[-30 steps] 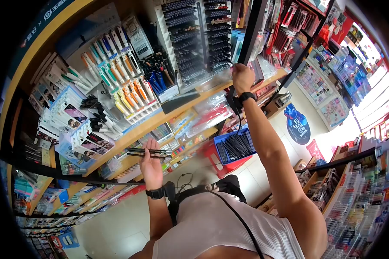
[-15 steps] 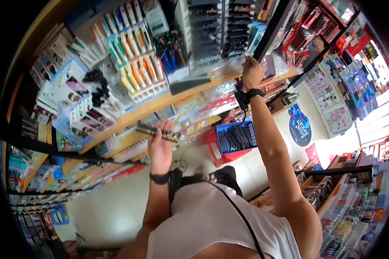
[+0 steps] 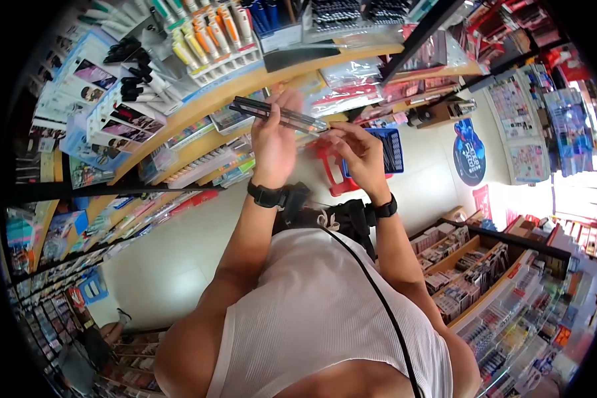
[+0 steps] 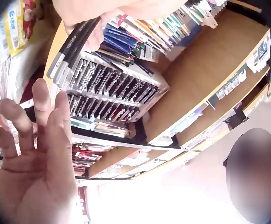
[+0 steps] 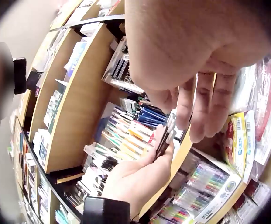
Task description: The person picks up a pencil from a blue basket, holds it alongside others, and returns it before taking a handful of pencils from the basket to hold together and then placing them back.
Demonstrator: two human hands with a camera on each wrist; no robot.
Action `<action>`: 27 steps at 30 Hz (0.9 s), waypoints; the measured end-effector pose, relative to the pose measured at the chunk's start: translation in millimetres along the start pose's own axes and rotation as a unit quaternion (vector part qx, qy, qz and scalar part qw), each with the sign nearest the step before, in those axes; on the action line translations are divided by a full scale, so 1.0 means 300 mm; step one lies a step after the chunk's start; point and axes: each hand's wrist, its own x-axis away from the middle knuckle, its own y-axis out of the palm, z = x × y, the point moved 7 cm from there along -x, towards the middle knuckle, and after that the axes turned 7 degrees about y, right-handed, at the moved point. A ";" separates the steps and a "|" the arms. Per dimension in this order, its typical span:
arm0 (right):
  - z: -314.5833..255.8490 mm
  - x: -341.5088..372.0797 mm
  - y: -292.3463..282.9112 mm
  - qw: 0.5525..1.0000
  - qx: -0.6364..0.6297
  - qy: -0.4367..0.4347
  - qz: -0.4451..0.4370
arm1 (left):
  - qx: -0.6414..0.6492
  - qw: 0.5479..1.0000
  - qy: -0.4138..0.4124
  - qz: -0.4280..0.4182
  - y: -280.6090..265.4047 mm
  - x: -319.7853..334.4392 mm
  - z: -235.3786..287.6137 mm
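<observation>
Several slim black pens (image 3: 249, 105) with clear, silvery ends lie across my left hand (image 3: 275, 146), whose thumb holds them against the fingers. In the left wrist view, pale lettering runs along the black pens (image 4: 79, 42). My right hand (image 3: 361, 156) is beside their silvery ends, thumb and fingertips right at them and fingers loosely bent. Seen from the right wrist, the left hand (image 5: 137, 179) grips the bundle from below, while the right hand (image 5: 200, 100) reaches over its ends and partly covers them.
A wooden shelf edge (image 3: 229, 81) runs beyond the hands, bearing colourful pens (image 3: 209, 33) and boxed goods. A compartmented pencil rack (image 4: 102, 88) stands farther along. Below are a blue basket (image 3: 397, 142) and a red stool (image 3: 331, 169). Drawers (image 3: 464, 265) are behind on the right.
My right hand has left the shelf by the rack and come back to the pens' ends. My left hand, still holding the pens, has risen and moved right. The view has tilted lower.
</observation>
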 end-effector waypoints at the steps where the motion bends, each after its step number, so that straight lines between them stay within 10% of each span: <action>1: -0.005 0.013 -0.002 1.000 0.001 0.002 0.006 | 0.002 1.000 -0.004 -0.003 -0.005 0.002 -0.017; 27: 0.033 0.058 0.036 0.994 0.008 0.040 0.102 | 0.039 0.998 -0.038 -0.013 -0.023 0.060 -0.093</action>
